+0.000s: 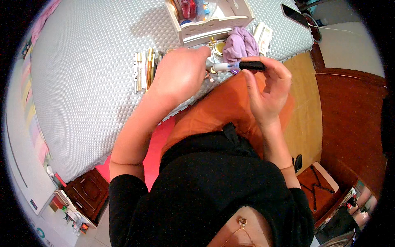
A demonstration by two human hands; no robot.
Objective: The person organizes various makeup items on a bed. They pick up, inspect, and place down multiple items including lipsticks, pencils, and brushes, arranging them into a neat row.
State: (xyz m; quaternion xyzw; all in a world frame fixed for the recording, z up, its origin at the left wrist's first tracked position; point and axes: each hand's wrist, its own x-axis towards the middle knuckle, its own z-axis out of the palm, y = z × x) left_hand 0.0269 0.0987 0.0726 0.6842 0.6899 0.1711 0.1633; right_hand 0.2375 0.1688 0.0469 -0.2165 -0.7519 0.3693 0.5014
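Observation:
My right hand (271,88) grips a slim tube (230,66) with a black cap (251,65) between thumb and fingers, held roughly level. The tube's pale end points at my left hand (180,72), which is curled with its back up over the quilted cover. The left fingertips are hidden, so whether they hold anything does not show. To the left of that hand, several slim pencils or tubes (145,69) lie side by side, partly covered by it. A gold-coloured round item (219,48) and a crumpled lilac cloth (240,44) sit just beyond the tube.
A white organizer box (216,29) with bottles inside stands at the back on the quilted bed cover (80,83). Right of the cloth are white packets (264,37). A phone (294,15) with a cable lies near the far right edge. My orange-clad leg (213,111) borders the bed.

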